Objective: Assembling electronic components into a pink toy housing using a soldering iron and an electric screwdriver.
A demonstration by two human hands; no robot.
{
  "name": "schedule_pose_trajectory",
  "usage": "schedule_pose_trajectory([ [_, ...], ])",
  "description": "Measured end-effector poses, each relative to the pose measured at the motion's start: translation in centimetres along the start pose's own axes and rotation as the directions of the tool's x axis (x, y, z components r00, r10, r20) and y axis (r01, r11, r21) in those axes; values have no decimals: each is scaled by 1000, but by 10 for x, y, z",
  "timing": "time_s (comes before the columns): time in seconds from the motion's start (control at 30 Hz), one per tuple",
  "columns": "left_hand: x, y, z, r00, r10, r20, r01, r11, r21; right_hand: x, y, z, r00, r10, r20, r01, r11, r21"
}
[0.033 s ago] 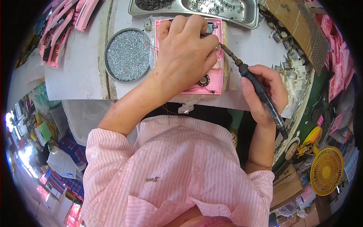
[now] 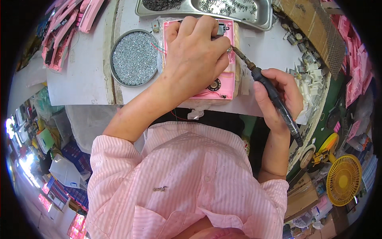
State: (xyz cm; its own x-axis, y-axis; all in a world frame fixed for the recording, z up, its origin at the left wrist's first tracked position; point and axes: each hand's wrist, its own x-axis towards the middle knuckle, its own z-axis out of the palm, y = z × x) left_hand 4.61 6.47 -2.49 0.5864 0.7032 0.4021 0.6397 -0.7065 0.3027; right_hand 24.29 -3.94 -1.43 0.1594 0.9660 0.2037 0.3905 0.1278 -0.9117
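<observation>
A pink plastic casing (image 2: 227,88) lies on the white worktop, with a round black speaker-like part (image 2: 215,85) and thin wires inside. My left hand (image 2: 193,53) rests over the casing, palm down and fingers curled. Thumb and forefinger come together near its right side; what they pinch is hidden beneath them. In my right hand (image 2: 288,89) is a black soldering iron (image 2: 273,92), gripped like a pen. Its tip points up and left, reaching the casing's right side close to my left fingertips.
Left of the casing stands a round dish (image 2: 112,59) of small silver screws. A metal tray (image 2: 263,16) with springs sits beyond. White and metal parts (image 2: 312,79) line the right side near cardboard (image 2: 308,26). Pink shells (image 2: 63,34) pile at far left; a yellow fan (image 2: 344,179) stands lower right.
</observation>
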Motion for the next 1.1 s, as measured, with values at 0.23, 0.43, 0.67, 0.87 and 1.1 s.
schedule_pose_trajectory([
  [0.23,0,-1,3,1000,12,-20,-12,1000,28,-4,5,-2,997,-66,25,68,994,-84],
  [0.43,0,0,4,1000,11,-23,-10,999,40,-7,18,-1,990,-132,-48,132,991,-1],
  [0.67,0,1,2,1000,-5,-8,5,1000,11,-11,18,-8,994,-89,-68,89,996,-7],
  [0.87,-1,1,-1,1000,-12,28,11,999,46,-12,12,-11,997,-37,-74,38,999,18],
  [1.1,-22,-53,-69,921,-123,370,61,983,174,-19,6,-31,990,-73,-120,68,997,-40],
])
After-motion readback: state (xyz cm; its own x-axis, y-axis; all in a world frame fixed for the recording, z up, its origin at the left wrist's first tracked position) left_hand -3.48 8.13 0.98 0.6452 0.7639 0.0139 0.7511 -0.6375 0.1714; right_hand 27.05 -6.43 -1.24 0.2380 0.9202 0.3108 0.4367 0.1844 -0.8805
